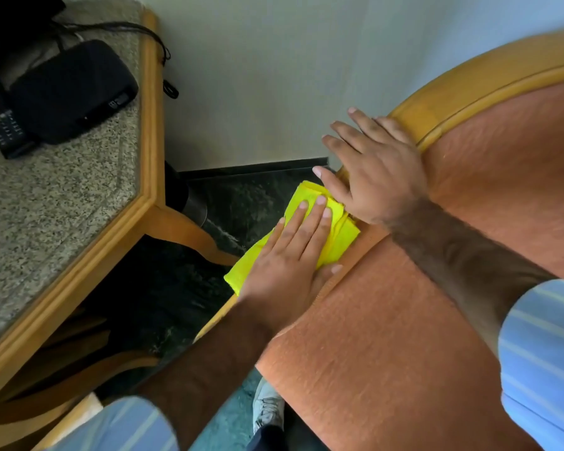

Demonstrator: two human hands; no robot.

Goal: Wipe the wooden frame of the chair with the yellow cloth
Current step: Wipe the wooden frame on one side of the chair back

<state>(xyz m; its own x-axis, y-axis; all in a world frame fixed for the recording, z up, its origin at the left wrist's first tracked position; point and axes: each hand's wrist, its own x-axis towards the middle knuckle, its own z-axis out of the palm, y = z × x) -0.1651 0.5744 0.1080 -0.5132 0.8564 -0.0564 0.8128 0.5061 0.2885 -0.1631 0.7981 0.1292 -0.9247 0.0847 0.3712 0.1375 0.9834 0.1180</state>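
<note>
Under left hand [287, 265] fingers [319, 219]: yellow cloth [342, 237].

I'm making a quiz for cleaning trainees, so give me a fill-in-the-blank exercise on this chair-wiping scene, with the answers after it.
1. The left hand presses flat on a folded cloth coloured ____.
2. The right hand rests on the chair's curved ____ frame.
3. The chair's upholstered seat is coloured ____.
4. The flat black box sits on a wood-edged table with a speckled ____ top.

Answers: yellow; wooden; orange; stone
</note>
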